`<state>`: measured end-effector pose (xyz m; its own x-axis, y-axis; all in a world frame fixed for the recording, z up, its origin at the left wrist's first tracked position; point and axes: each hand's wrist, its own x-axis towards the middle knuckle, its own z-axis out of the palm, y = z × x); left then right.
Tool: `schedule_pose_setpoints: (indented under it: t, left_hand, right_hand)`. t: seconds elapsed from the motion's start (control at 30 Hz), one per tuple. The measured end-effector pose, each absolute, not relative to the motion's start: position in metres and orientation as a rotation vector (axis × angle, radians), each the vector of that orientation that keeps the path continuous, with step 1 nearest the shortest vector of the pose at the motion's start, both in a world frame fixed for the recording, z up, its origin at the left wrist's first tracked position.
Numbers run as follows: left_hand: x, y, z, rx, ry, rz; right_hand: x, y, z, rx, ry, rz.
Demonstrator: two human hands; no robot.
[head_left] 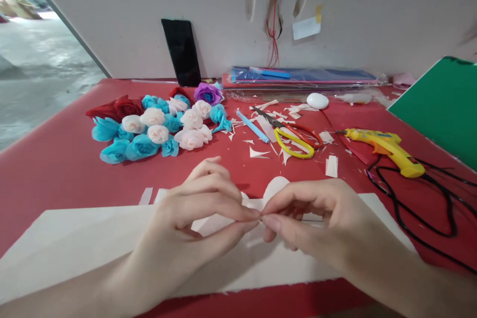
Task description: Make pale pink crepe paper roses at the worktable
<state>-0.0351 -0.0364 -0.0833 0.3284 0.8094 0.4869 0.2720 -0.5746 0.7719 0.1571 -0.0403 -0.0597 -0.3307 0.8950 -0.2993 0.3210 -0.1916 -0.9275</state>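
My left hand (194,213) and my right hand (320,213) meet tip to tip in the middle, thumbs and forefingers pinched together. Between and behind the fingers shows a pale paper petal (276,188) with a rounded top edge. Its lower part, where the fingertips press, is mostly hidden. A thin dark line runs by my right fingers; what it is I cannot tell. Beneath both hands lies a wide cream paper sheet (93,228). Ahead to the left is a cluster of blue paper flowers (143,145) and pale pink paper flowers (192,136).
Scissors (294,143), a light blue pen (253,126) and paper scraps (259,153) lie ahead on the red table (216,164). At right rests a yellow glue gun (387,146) with a looping black cord (398,213). A phone (181,52) leans on the wall.
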Motion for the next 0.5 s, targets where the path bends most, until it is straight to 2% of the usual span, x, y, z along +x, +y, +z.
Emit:
schedule_pose_setpoints:
  t: [0.1, 0.4, 0.5]
  left_hand:
    - [-0.035, -0.036, -0.083, 1.994, 0.986, 1.165]
    - [-0.032, -0.038, -0.085, 1.956, 1.029, 1.100]
    - [-0.034, -0.038, -0.084, 1.985, 1.000, 1.086]
  right_hand:
    - [0.158, -0.040, -0.058, -1.428, -1.569, 1.574]
    - [0.154, -0.046, -0.068, -1.315, -1.578, 1.347]
    - [0.154, -0.044, -0.068, -1.317, -1.524, 1.450]
